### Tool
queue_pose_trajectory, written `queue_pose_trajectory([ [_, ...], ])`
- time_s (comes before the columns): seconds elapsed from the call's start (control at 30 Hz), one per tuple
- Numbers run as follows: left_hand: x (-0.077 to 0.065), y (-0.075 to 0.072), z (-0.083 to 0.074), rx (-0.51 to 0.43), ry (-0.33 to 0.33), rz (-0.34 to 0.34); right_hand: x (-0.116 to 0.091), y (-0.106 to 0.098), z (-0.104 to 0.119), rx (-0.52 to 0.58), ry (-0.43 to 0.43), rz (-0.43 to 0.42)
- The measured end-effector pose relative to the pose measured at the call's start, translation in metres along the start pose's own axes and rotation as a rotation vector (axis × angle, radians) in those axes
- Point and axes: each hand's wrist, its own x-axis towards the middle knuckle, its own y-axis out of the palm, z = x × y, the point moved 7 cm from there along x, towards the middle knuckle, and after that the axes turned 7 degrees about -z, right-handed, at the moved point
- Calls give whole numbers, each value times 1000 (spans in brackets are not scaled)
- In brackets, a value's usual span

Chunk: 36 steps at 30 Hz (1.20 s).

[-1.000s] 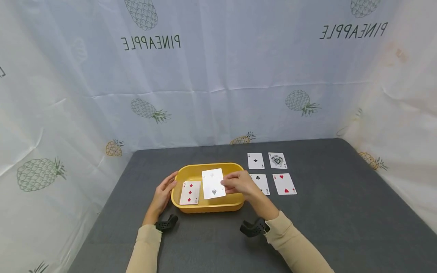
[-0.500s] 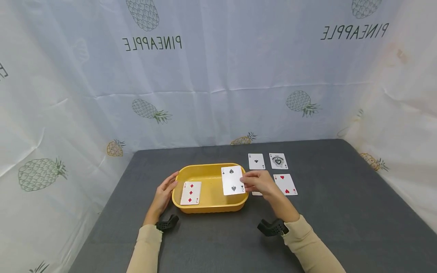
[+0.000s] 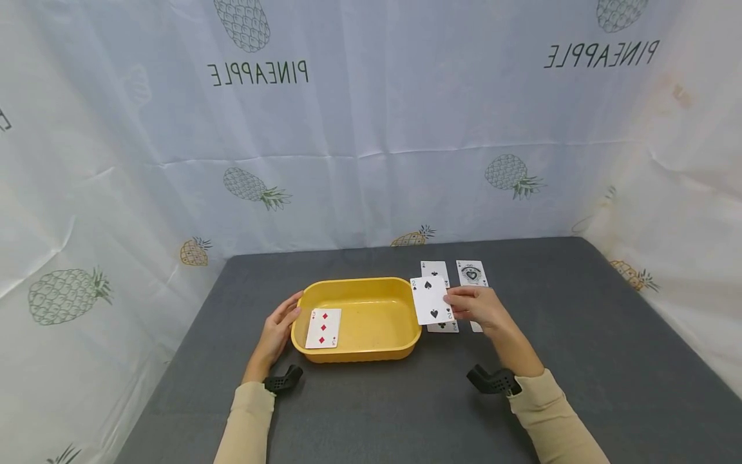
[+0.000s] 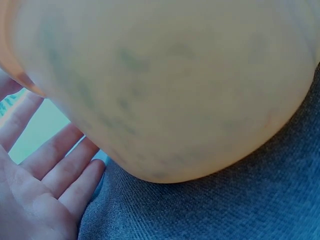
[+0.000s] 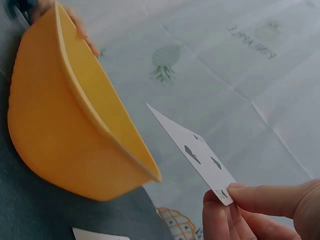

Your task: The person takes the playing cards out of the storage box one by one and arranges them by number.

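One card, the two of spades [image 3: 431, 301], is pinched in your right hand [image 3: 480, 306] at its three o'clock edge, thumb on the face, fingers behind. It is lifted and tilted, just off the three o'clock end of the yellow tub [image 3: 362, 355] and apart from it. Your left hand [image 3: 277, 332] rests against the tub's nine o'clock end, fingers loosely straight. Inside, towards nine o'clock, the three of diamonds [image 3: 323, 328] lies face up; whether others sit under it, you cannot tell. More cards [image 3: 471, 272] lie on the dark table [image 3: 371, 412] between two and three o'clock of the tub, partly hidden. Expect the two of spades to be nearly weightless, thin and springy, probably slick, and easy to crease at a corner. A light pinch on that edge should be enough; a hard squeeze may bow it, and the unsupported nine o'clock edge could flutter. The tub looks light and stiff and may skid if bumped, so nine o'clock on its rim suits steadying.
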Motion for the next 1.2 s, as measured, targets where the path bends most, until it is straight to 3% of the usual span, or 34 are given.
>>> queue_pose_trajectory([
  [0.33, 2, 2, 0, -3, 7, 7, 13, -38, -17, -20, 9, -32],
  [0.73, 3, -4, 3, -21, 34, -4, 32, -92, -58, 22, 94, -56],
  [1.2, 4, -2, 5, 9, 14, -14, 27, -150, -101, -33, 234, -185],
])
